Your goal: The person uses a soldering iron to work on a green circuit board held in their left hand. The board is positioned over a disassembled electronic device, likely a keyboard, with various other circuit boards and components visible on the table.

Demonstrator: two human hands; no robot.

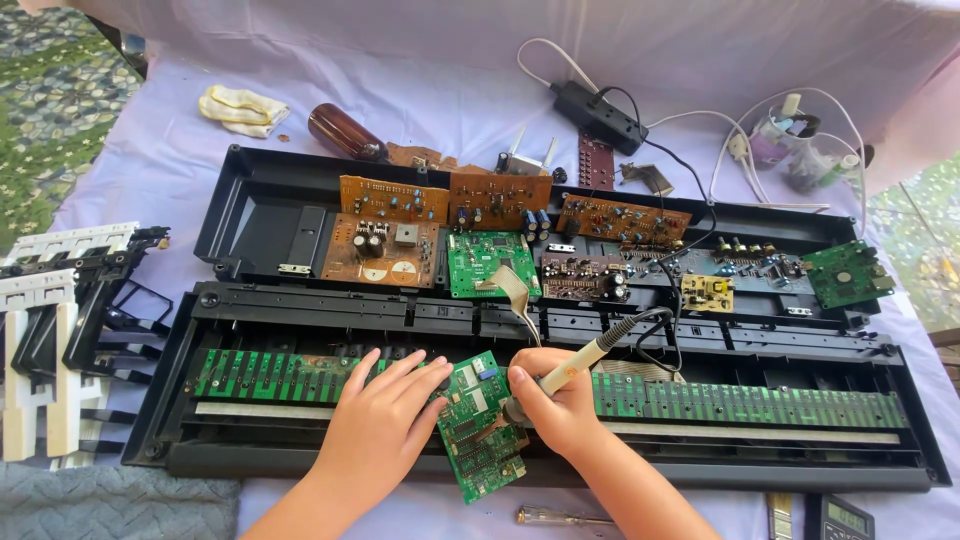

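My left hand (378, 420) rests flat on the left edge of a small green circuit board (478, 425), which lies tilted on the long green contact strip (760, 400) of an opened black keyboard casing (540, 320). My right hand (555, 405) grips a soldering iron (590, 352) like a pen. Its beige handle points up to the right and its tip touches the small board. A black cord runs from the handle toward the back. A grey ribbon cable (517, 290) leads from the small board up to another green board (487, 262).
Several brown and green circuit boards (620, 220) lie in the casing's rear half. Removed white and black key sets (60, 330) sit at the left. A power strip (602, 115), brown bottle (340, 132), cloth (242, 108), screwdriver (560, 517) and multimeter (840, 518) surround the casing.
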